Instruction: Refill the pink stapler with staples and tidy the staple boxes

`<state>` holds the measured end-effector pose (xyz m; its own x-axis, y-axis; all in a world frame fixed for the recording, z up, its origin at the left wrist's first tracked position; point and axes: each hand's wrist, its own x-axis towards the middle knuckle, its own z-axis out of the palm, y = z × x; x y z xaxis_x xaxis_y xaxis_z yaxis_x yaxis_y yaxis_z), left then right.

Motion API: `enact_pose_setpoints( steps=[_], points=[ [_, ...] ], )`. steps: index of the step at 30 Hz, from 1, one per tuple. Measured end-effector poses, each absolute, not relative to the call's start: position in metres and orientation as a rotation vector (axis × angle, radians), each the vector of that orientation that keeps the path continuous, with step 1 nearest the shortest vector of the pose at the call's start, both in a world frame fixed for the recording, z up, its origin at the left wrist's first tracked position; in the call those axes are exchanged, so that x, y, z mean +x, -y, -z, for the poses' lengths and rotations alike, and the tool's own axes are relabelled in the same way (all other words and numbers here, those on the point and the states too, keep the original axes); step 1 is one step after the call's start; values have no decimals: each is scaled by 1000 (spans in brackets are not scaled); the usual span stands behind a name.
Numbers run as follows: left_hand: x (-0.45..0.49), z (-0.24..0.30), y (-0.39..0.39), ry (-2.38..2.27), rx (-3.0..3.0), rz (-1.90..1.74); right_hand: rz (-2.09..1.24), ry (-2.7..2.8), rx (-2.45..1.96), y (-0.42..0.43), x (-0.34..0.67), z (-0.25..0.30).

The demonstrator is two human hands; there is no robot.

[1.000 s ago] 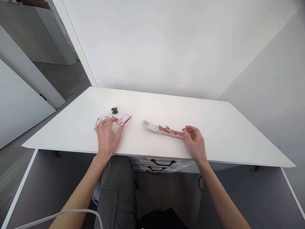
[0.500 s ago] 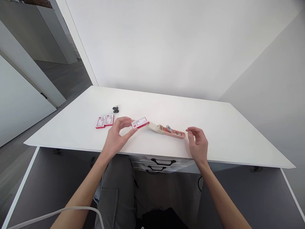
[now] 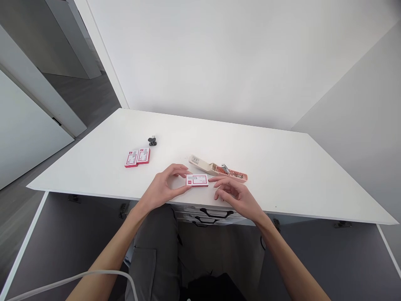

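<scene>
My left hand (image 3: 166, 184) pinches a small red-and-white box (image 3: 197, 180) between thumb and fingers at its left end. The box lies flat near the desk's front edge, label up. With its index finger stretched out, my right hand (image 3: 233, 194) reaches the box's right end; its other fingers are loosely curled and hold nothing visible. Just behind the box, a long hinged case (image 3: 203, 164) lies open, one half cream and the other pink. Shiny metal pieces (image 3: 226, 169) show in the pink half; I cannot make out their kind.
Two matching red-and-white boxes (image 3: 138, 157) lie side by side on the white desk (image 3: 282, 167), at the left. Behind them is a small black clip-like thing (image 3: 152, 141). A white wall (image 3: 213, 62) rises at the back. Drawers with black handles (image 3: 216, 214) sit below the front edge.
My left hand has brought the box right and toward me, turning it level on the desk. My right hand has moved left from the case's end to the box.
</scene>
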<state>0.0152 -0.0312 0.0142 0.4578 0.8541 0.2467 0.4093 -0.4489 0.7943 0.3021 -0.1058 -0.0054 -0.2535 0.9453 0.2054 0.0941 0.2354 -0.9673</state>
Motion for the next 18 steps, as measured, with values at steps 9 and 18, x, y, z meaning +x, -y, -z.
enact_pose_setpoints(
  steps=[9, 18],
  points=[
    [16, -16, 31, -992, 2046, -796, -1256, 1513, -1093, 103, 299, 3],
    [16, -12, 32, -979, 2056, -776, -1096, 1316, -1196, 96, 275, 13]
  ],
)
